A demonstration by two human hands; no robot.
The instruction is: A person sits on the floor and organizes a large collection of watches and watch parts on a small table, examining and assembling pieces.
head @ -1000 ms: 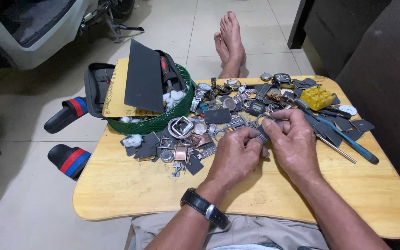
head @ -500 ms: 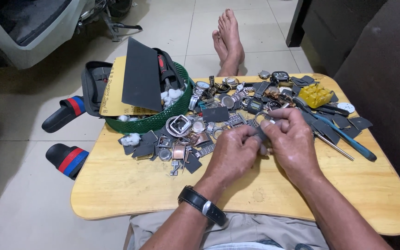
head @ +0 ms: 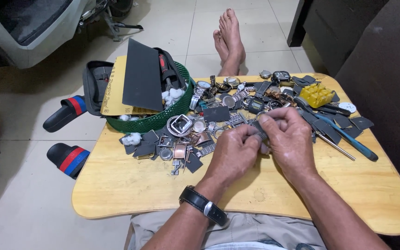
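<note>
My left hand (head: 233, 155) and my right hand (head: 289, 139) meet above the middle of a low wooden table (head: 130, 185). Together they pinch a small metal watch band piece (head: 258, 131), a short row of grey links showing between the fingertips. A black wristwatch (head: 203, 205) sits on my left wrist. Just beyond my hands lies a heap of watch cases and parts (head: 195, 132), mixed with dark sandpaper scraps.
A green mesh basket (head: 156, 121) with sandpaper sheets and cotton stands at the table's back left. A yellow plastic holder (head: 316, 94) and a blue-handled tool (head: 348, 139) lie at right. Bare feet (head: 230, 39) rest on the tiled floor beyond. Two sandals (head: 68, 157) lie left.
Both hands stay together on the band piece, with only small finger shifts. The view has drifted slightly.
</note>
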